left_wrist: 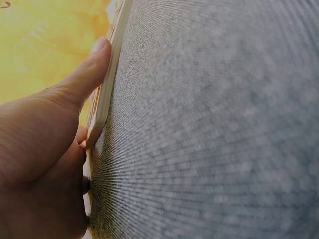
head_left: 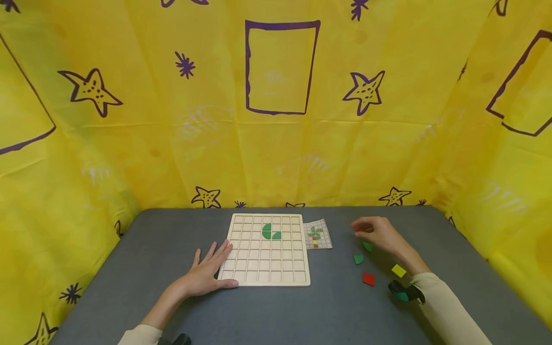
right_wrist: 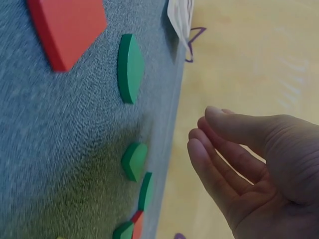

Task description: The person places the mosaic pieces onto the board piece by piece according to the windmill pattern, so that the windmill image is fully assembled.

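A pale wooden grid board (head_left: 258,263) lies on the table with three green quarter-circle pieces (head_left: 277,235) in its cells. My left hand (head_left: 209,273) spreads straight fingers along its left side, and the thumb touches the front edge; in the left wrist view the thumb lies against the board's rim (left_wrist: 103,102). Above loose green pieces (head_left: 358,259) at the right hovers my right hand (head_left: 379,233). Its fingers are loosely bent towards the thumb, with nothing seen between them in the right wrist view. A red square (head_left: 368,279) and a yellow square (head_left: 398,271) lie nearer me.
A printed pattern card (head_left: 321,242) touches the board's right side, showing a green, yellow and red figure on a grid. More green pieces (right_wrist: 133,162) are scattered under the right hand. Yellow patterned cloth (head_left: 276,158) hangs behind and beside the grey table (head_left: 276,316).
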Available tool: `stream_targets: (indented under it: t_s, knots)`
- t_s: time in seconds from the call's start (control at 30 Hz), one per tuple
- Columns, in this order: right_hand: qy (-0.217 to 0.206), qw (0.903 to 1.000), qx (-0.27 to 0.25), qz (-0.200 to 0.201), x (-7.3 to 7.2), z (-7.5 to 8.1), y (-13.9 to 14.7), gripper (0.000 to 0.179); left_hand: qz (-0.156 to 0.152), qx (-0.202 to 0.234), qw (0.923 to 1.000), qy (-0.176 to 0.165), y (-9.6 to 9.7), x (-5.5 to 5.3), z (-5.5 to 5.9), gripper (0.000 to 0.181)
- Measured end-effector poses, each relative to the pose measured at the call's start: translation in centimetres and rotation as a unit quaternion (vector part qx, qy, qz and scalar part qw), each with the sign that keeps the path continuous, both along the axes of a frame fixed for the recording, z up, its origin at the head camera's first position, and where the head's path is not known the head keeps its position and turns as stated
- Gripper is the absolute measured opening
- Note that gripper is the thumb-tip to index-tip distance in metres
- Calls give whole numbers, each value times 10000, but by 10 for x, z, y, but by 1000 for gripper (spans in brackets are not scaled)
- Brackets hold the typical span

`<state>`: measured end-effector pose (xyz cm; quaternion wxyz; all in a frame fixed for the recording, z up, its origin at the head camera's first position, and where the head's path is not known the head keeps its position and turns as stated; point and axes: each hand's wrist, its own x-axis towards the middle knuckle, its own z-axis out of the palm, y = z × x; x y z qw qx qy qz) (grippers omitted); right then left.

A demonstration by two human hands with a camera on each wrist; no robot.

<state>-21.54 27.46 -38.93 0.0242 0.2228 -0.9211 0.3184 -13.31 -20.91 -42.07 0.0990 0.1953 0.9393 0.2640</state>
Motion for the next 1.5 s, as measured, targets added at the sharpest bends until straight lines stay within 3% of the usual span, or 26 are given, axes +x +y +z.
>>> stream_targets:
  t_s: [0.47,0.9,1.1,1.5]
  knots:
    - [178,9996,214,-46,14,5,26,22,88,-62,9999,5,-1,-2,-2,105]
    - [264,9986,448,-4,21,-4,57,23,51,-54,10000,6,-1,-4,-3,104]
    - [11,9981,612,-101,24,-10,67,25,62,-109,9999,25,-1,-4,-4,105]
    - [30,9978,635,-189,21,-20,69,28,24,-58,10000,45,-2,-4,-5,105]
